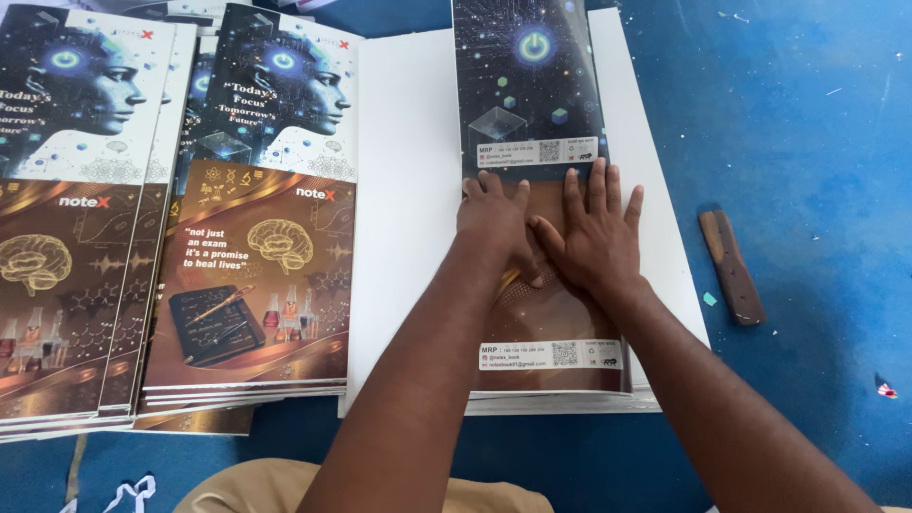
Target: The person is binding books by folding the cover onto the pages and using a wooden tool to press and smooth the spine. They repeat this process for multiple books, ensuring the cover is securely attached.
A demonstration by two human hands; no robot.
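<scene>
1. Head view: you have two hands down, left hand (494, 220) and right hand (597, 236), fingers spread, pressed flat, thumbs touching, pinching nothing.
2. Both rest on one folded cover sheet (541, 123) atop a white paper stack (408, 190) on the blue counter (807, 123); its long axis runs away from you.
3. Two white label strips cross it, near and far.
4. Three stacks of printed covers (256, 237) lie left; one wooden tool (731, 266) lies right.

Bright even light, sharp; edges perhaps stretched.
</scene>
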